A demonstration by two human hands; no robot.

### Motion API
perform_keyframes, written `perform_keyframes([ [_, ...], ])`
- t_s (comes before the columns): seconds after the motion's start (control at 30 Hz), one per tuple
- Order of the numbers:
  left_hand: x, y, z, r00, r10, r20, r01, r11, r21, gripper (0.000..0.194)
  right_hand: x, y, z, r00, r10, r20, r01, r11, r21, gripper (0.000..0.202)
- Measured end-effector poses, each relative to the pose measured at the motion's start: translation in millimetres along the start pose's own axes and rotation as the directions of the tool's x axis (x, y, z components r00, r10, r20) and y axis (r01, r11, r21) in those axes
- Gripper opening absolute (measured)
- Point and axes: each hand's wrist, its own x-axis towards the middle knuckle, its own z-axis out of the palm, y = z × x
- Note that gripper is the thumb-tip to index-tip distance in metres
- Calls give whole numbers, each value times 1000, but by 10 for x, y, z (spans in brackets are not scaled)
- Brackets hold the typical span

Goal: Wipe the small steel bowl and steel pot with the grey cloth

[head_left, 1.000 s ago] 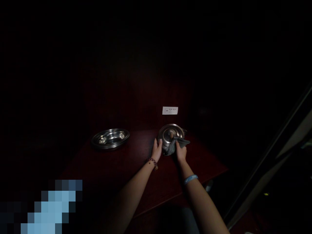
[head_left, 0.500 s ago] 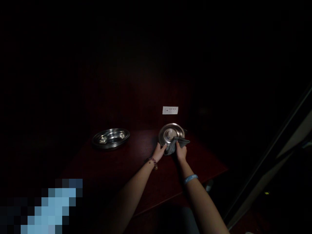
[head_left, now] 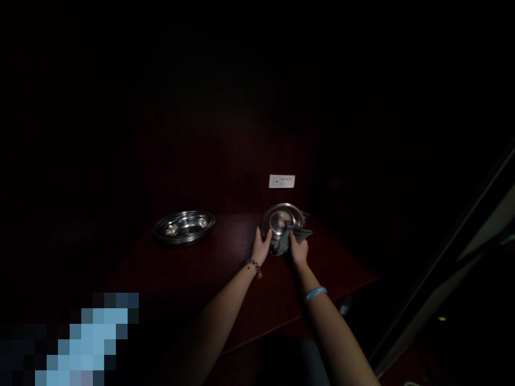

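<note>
Two hands at a shiny metal bowl, a grey cloth in the right one.
The left hand (head_left: pixel 261 250) grips the near left edge of the metal bowl (head_left: pixel 277 213), thumb on the rim; the right hand (head_left: pixel 299 252) is closed on the grey cloth (head_left: pixel 281 244), which lies against the bowl's near right side. A beaded bracelet (head_left: pixel 253 266) circles the left wrist, a blue band (head_left: pixel 315 294) the right forearm. The bowl is over the back of the dark red surface (head_left: pixel 225 268), below a white wall socket (head_left: pixel 281 181); well apart to its left sits a wide metal dish (head_left: pixel 185 228).
</note>
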Motion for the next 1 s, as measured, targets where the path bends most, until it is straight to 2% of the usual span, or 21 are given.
perform_keyframes([
  [0.13, -42, -11, 15, 997, -37, 70, 35, 999, 30, 63, 21, 49, 0, 1000, 12, -19, -12, 1000, 10, 38],
  [0.27, -48, -14, 15, 997, -48, 67, 46, 999, 28, 49, 8, 32, -3, 1000, 19, -23, -19, 1000, 21, 36],
  [0.37, -28, -13, 15, 999, -36, 29, 36, 999, 14, 42, -10, -2, -10, 1000, 10, -19, -9, 999, 36, 36],
  [0.53, 10, -42, -15, 995, -85, -44, 87, 996, 36, 40, -22, -38, -18, 1000, 12, -10, -11, 999, 35, 36],
  [0.73, 40, -57, -44, 990, 8, -144, -3, 999, 33, 39, -17, -32, -17, 1000, 20, -1, -20, 1000, 8, 37],
  [0.83, 42, -44, -32, 992, -19, -127, 21, 1000, 11, 41, -14, -27, -22, 1000, 17, -23, -16, 1000, 15, 36],
  [1.0, 9, -42, -15, 996, -77, -37, 76, 996, -48, 51, -5, -23, -30, 999, 33, -40, -33, 999, 12, 34],
])
